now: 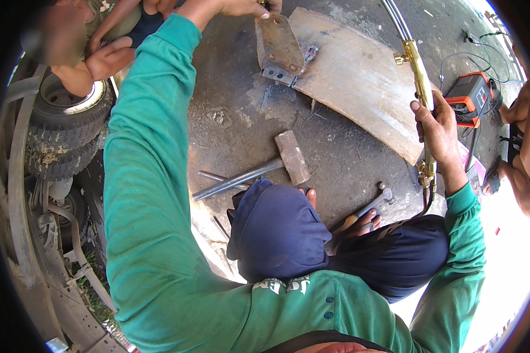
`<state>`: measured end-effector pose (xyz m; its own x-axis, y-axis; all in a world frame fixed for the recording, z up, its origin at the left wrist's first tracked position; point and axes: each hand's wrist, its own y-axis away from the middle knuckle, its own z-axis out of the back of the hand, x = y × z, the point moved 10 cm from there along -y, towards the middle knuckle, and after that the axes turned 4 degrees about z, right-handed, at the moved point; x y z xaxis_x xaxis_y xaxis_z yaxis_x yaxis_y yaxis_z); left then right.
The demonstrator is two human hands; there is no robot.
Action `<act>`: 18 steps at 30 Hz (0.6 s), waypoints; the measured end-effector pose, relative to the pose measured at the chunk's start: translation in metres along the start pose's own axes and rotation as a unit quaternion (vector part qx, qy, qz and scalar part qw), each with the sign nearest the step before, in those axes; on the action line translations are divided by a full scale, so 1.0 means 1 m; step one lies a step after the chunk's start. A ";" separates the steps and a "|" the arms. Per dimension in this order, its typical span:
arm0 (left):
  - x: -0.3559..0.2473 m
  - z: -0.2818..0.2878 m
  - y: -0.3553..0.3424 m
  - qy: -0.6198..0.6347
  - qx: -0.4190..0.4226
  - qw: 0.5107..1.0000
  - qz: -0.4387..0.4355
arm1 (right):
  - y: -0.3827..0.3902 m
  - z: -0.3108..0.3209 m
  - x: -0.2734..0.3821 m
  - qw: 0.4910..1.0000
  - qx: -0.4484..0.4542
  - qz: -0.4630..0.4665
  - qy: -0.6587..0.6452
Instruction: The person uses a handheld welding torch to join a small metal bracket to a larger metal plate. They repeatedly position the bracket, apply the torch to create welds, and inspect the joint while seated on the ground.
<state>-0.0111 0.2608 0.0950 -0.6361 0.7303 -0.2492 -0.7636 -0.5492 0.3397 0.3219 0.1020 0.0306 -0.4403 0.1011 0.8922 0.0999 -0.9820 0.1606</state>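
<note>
My right hand point(439, 126) is wrapped round the brass body of a cutting torch point(419, 73), whose metal tubes run up out of the top edge. Hoses leave its lower end by my knee. At the top edge my left hand point(241, 6) is partly cut off, its fingers pinched on something small and dark that I cannot make out. Just below those fingers stands a rusty bracket plate point(281, 44) with holes. It sits at the corner of a large curved steel sheet point(359, 76) lying on the ground.
A sledgehammer point(291, 157) and a metal rod point(218, 176) lie before my knees. A ball-peen hammer point(365, 210) rests by my foot. An orange-and-black machine point(470, 99) with cables stands right. Stacked tyres point(62, 132) and vehicle frame are left. People sit at upper left and far right.
</note>
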 end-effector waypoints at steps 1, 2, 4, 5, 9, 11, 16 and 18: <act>0.000 0.000 -0.001 -0.008 0.000 1.000 -0.001 | -0.001 0.000 -0.002 1.000 0.001 -0.002 -0.003; 0.001 0.000 -0.001 -0.008 0.003 1.000 0.007 | -0.001 -0.001 -0.004 1.000 0.002 -0.003 -0.006; 0.004 -0.001 -0.003 -0.006 0.009 1.000 0.022 | -0.001 0.000 -0.003 1.000 0.000 -0.002 -0.003; 0.004 -0.001 -0.003 -0.007 0.008 1.000 0.020 | -0.001 0.000 -0.002 1.000 -0.002 -0.002 -0.001; 0.006 0.002 -0.001 0.007 0.008 1.000 0.029 | -0.001 0.004 -0.003 1.000 -0.011 0.001 -0.014; 0.009 -0.001 0.001 0.026 0.010 0.999 0.030 | -0.003 0.004 -0.006 1.000 -0.004 -0.005 -0.007; 0.011 -0.005 0.001 0.028 -0.030 0.999 0.022 | -0.003 0.005 -0.003 1.000 -0.003 -0.021 0.009; 0.008 -0.005 0.002 0.042 -0.027 0.998 0.033 | -0.006 0.005 -0.011 1.000 0.007 -0.026 0.011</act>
<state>-0.0184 0.2638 0.0891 -0.6906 0.6566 -0.3032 -0.7231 -0.6174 0.3097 0.3308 0.1074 0.0224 -0.4654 0.1475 0.8728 0.0896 -0.9731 0.2122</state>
